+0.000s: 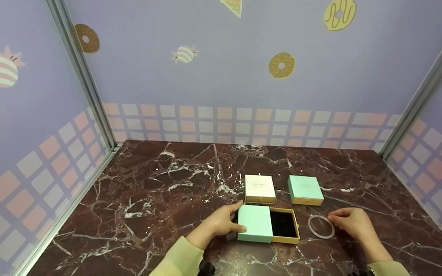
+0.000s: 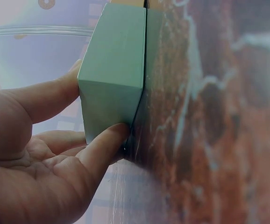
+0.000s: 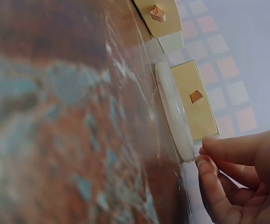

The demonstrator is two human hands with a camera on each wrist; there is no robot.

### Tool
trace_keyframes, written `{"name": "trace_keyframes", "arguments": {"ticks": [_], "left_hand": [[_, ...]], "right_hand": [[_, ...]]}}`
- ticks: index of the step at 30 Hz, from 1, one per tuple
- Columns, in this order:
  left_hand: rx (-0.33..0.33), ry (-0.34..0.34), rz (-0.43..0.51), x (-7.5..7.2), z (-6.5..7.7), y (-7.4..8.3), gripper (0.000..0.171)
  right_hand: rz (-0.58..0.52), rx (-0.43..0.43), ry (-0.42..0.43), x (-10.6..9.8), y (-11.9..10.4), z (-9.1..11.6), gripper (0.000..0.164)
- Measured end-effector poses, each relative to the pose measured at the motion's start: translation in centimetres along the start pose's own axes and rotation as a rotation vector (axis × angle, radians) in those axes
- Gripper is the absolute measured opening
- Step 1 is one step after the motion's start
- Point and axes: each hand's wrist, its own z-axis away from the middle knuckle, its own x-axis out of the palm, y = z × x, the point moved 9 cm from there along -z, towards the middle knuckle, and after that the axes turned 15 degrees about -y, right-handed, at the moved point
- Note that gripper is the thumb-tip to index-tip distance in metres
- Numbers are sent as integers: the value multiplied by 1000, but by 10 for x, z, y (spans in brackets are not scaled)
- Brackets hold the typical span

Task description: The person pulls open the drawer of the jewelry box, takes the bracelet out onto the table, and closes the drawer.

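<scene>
Hiding the drawer [image 1: 284,225] partly is a mint sleeve [image 1: 256,223].

Mint-green box [image 1: 254,223], milky-white bangle [image 3: 174,112]

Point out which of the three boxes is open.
The mint box at the left hand: its drawer is slid out, whereas the cream box and far mint box are closed.

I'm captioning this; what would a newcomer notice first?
Likely the half-open mint drawer box between the hands, its dark-lined drawer out to the right, the left hand gripping its left end. Next, the whitish bangle beside the right hand. Farther back sit a closed cream box and a closed mint box.
</scene>
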Motion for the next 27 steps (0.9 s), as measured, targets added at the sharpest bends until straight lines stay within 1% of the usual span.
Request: {"name": "trace_keyframes", "arguments": {"ticks": [4, 8, 14, 17, 27], "left_hand": [[-1, -3, -7, 1, 0, 0, 88], [3, -2, -16, 1, 0, 0, 88], [2, 6, -33, 0, 1, 1, 88], [1, 6, -39, -1, 1, 2, 88], [9, 7, -52, -1, 1, 3, 88]], "right_hand": [[-55, -1, -21, 1, -3, 2, 27], [-132, -3, -45, 4, -6, 2, 30], [-263, -25, -88, 12, -9, 0, 34], [-308, -41, -119, 16, -12, 0, 35], [-371, -96, -217, 32, -29, 3, 39]]}}
